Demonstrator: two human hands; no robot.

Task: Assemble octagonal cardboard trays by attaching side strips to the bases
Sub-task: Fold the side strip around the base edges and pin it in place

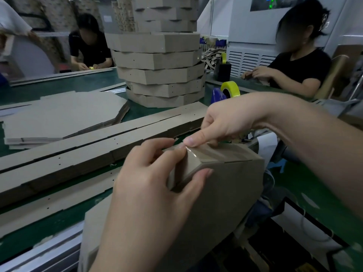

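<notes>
At the near edge of the green table (59, 214) we hold a half-built octagonal tray (225, 183) tilted up on its side, its base facing us. Our left hand (155, 173) grips one corner of it: the thumb lies on the side wall and the curled fingers come over the rim. A piece of clear tape (193, 160) is folded over that corner. Our right hand (222, 122) pinches the rim just beside the left, with the forefinger stretched out and pressing on the tape's upper end and the other fingers curled behind the wall.

Long side strips (78, 154) with small punched holes lie in rows across the table beyond the tray. Farther left sits a low pile of flat bases (64, 114). A tall, leaning stack of finished trays (159, 69) stands behind the strips. Just right of it a yellow tape roll (230, 88) sits on a blue dispenser (217, 97).

Two people in dark tops, one far left (90, 48) and one far right (300, 63), work at the table's other side. A white label (107, 18) on the back wall is too blurred for us to read.
</notes>
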